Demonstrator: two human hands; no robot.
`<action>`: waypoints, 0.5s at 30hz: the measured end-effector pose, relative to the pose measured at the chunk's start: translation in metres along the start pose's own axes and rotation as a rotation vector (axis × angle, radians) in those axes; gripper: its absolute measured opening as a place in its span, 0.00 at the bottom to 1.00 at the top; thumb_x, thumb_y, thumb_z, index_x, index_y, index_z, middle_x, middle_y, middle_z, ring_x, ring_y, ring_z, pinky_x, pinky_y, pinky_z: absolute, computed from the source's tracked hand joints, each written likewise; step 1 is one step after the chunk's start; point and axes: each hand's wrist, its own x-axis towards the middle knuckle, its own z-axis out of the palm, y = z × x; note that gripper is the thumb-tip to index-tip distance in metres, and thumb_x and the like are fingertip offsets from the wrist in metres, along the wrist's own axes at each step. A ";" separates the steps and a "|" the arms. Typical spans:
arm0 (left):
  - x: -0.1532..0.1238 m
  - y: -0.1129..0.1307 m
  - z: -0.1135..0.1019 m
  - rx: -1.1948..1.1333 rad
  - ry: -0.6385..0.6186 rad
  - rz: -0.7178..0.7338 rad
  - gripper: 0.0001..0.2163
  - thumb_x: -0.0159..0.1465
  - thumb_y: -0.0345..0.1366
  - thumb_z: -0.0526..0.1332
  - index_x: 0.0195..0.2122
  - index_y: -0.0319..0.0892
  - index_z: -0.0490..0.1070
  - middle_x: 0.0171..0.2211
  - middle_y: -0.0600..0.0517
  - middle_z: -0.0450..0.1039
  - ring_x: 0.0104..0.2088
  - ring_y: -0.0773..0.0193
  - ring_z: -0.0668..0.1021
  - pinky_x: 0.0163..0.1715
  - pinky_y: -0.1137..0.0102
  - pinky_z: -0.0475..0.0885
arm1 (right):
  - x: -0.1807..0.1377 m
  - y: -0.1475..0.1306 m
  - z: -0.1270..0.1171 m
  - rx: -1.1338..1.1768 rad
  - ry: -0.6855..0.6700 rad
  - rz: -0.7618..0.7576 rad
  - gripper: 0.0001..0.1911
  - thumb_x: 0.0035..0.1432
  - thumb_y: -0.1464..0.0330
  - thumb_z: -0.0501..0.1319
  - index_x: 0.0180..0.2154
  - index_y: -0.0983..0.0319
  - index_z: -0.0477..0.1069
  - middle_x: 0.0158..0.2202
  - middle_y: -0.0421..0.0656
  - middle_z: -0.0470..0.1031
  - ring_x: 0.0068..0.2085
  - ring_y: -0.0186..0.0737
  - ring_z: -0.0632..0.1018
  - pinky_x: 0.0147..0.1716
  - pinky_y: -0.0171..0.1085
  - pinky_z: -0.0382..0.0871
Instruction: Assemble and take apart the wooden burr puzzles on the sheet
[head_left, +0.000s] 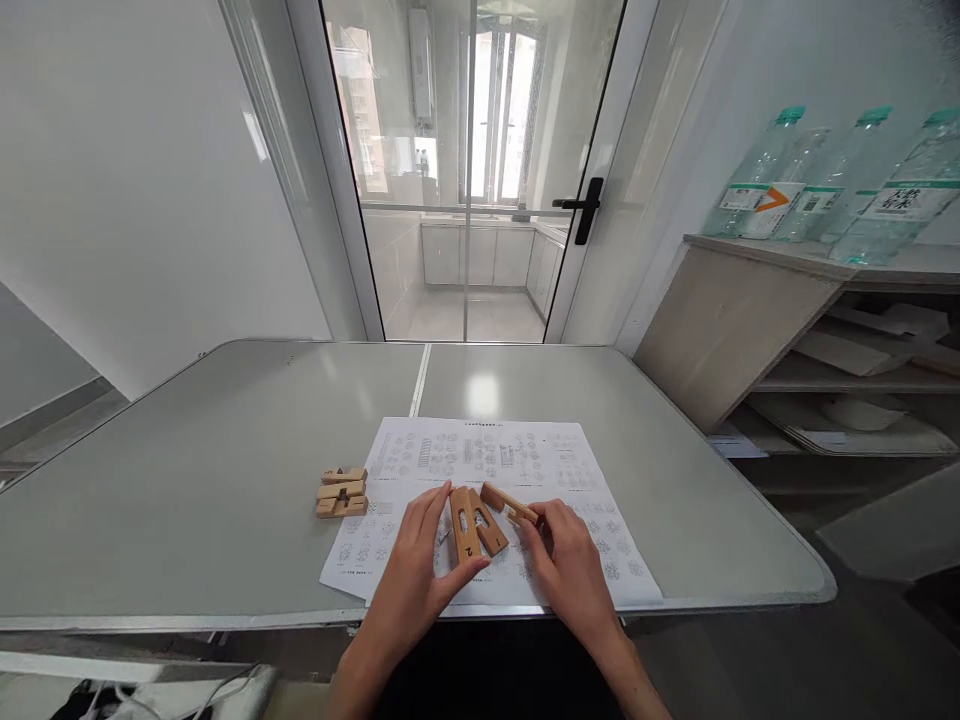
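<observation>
My left hand [417,570] pinches a notched wooden block marked "2" [465,524], thumb below it and fingers along its left side. A second numbered wooden block [491,527] leans against the first, forming a V on the paper. My right hand [564,566] holds a third wooden block [508,501] by its right end, tilted toward the other two. All lie over a printed sheet of diagrams [487,462] on the grey table [225,450]. A small stack of more wooden blocks [342,491] sits apart, left of the sheet.
The table's front edge is just below my wrists. A glass door [480,170] with a black handle stands behind the table. To the right, a wooden shelf unit [757,330] carries several large water bottles [840,175] and stacked papers.
</observation>
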 end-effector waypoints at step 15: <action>0.005 0.021 0.010 -0.223 0.062 0.086 0.36 0.67 0.49 0.69 0.72 0.59 0.54 0.70 0.44 0.60 0.70 0.44 0.65 0.69 0.46 0.64 | 0.004 0.002 -0.023 0.623 -0.136 0.195 0.23 0.69 0.48 0.60 0.51 0.58 0.74 0.32 0.40 0.72 0.35 0.42 0.73 0.40 0.39 0.68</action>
